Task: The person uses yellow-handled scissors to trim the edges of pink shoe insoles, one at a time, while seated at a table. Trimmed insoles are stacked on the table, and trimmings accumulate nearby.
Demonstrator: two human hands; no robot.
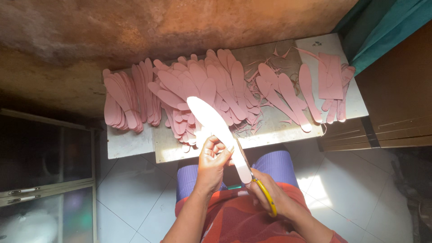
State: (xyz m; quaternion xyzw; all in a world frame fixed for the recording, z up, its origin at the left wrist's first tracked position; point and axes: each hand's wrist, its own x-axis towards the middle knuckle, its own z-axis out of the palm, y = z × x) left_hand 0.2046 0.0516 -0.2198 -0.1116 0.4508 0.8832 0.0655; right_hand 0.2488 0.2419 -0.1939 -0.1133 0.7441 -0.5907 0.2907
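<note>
Pink insole, one; yellow-handled scissors, one.

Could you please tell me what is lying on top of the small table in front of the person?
Overlapping heaps of pink sole-shaped cutouts and thin pink offcut strips cover the table. The heaps hide much of its top.

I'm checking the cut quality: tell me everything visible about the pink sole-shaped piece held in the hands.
The pink sole-shaped piece is long, flat and thin, probably foam or rubber sheet, rounded at its far end, which is washed pale by sunlight. It slants from above the table edge toward the lap. The left hand grips its middle; yellow-handled scissors in the right hand meet its near right edge.
</note>
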